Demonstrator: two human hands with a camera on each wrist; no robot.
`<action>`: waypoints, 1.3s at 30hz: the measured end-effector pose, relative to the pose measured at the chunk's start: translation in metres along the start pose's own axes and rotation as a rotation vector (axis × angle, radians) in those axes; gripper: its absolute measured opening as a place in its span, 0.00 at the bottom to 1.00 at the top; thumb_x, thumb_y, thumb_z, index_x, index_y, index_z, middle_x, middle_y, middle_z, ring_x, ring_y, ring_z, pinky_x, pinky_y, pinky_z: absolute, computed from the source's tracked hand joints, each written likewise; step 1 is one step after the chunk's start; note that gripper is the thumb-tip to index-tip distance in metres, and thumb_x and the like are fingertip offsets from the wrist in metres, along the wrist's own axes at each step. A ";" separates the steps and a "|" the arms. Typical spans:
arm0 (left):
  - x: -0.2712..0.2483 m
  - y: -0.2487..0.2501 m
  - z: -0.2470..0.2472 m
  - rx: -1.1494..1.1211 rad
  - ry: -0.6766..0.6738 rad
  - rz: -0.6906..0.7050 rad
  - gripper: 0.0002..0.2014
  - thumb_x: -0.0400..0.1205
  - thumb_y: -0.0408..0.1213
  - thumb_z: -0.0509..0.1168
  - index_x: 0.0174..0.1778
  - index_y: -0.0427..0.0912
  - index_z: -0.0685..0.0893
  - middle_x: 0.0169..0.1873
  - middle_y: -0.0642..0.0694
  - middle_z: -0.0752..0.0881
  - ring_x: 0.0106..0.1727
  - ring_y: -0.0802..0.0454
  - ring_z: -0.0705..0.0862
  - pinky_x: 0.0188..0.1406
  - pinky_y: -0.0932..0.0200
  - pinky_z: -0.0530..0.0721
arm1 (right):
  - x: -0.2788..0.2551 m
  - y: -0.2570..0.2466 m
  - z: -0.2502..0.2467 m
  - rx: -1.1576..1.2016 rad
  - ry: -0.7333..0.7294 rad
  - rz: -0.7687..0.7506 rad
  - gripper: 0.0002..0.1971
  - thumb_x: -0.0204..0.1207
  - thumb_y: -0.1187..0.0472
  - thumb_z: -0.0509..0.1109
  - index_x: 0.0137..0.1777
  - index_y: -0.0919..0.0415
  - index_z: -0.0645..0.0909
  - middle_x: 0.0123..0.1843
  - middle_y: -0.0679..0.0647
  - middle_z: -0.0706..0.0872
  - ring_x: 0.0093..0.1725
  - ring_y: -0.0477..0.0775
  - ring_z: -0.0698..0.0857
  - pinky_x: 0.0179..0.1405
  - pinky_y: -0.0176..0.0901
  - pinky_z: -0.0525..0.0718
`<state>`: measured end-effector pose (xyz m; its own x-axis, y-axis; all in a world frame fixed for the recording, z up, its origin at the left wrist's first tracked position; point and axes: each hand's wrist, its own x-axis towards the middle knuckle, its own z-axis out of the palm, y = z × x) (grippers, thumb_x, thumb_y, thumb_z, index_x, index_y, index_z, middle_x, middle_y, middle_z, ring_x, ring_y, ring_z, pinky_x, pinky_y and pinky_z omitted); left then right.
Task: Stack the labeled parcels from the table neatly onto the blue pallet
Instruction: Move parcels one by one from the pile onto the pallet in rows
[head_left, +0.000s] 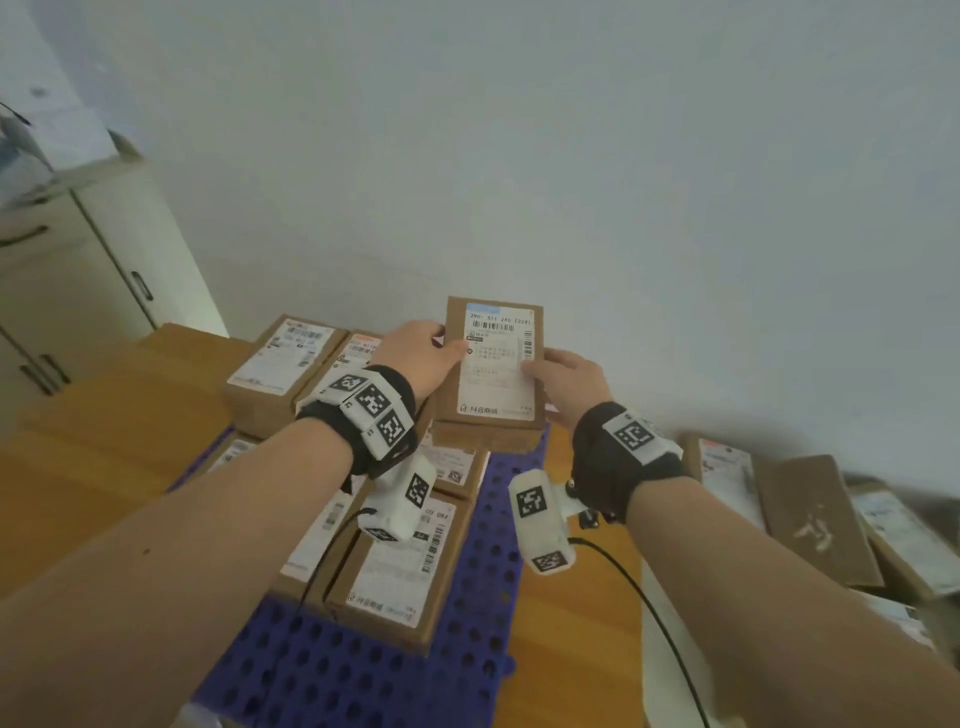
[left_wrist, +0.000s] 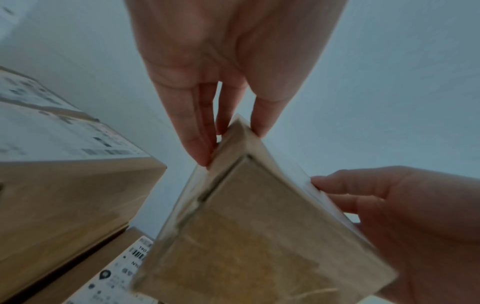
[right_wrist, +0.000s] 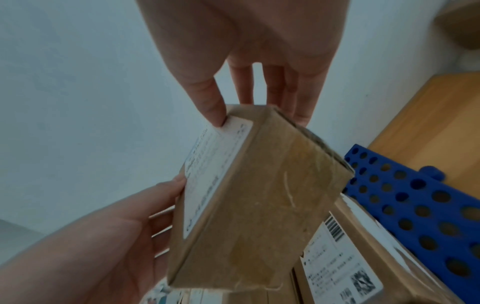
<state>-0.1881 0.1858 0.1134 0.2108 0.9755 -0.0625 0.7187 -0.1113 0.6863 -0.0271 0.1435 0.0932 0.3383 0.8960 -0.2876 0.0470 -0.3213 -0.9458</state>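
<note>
Both the left hand (head_left: 415, 353) and right hand (head_left: 569, 376) pinch the tilted parcel (head_left: 493, 364) by its sides above the blue pallet (head_left: 483, 571)'s far edge, where uneven release could land it askew on the stacked parcels (head_left: 400, 566).

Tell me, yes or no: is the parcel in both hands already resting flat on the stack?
No. The right wrist view shows the held parcel tilted, most of its underside clear of the parcels on the blue pallet.
</note>
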 end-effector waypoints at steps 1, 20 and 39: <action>0.004 -0.003 -0.004 0.004 -0.030 0.023 0.17 0.84 0.47 0.60 0.64 0.44 0.81 0.58 0.46 0.86 0.56 0.46 0.86 0.58 0.46 0.85 | 0.000 -0.001 0.005 -0.005 0.032 0.006 0.23 0.75 0.62 0.69 0.71 0.57 0.78 0.59 0.55 0.88 0.53 0.55 0.88 0.54 0.52 0.88; 0.033 -0.069 -0.029 0.051 -0.387 0.116 0.15 0.80 0.37 0.65 0.62 0.39 0.79 0.55 0.41 0.87 0.48 0.42 0.89 0.46 0.47 0.90 | -0.015 0.014 0.075 -0.171 0.258 0.112 0.25 0.77 0.66 0.66 0.75 0.56 0.73 0.66 0.56 0.84 0.56 0.55 0.85 0.54 0.46 0.86; 0.059 -0.123 -0.060 0.265 0.031 0.090 0.28 0.78 0.46 0.69 0.73 0.45 0.73 0.71 0.42 0.74 0.71 0.43 0.73 0.69 0.45 0.74 | 0.000 0.027 0.094 -0.442 0.180 0.146 0.31 0.76 0.72 0.62 0.80 0.56 0.64 0.69 0.55 0.81 0.63 0.58 0.83 0.57 0.51 0.86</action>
<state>-0.3032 0.2684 0.0688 0.2646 0.9643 0.0149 0.8469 -0.2397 0.4746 -0.1139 0.1640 0.0536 0.5257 0.7774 -0.3453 0.3676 -0.5737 -0.7320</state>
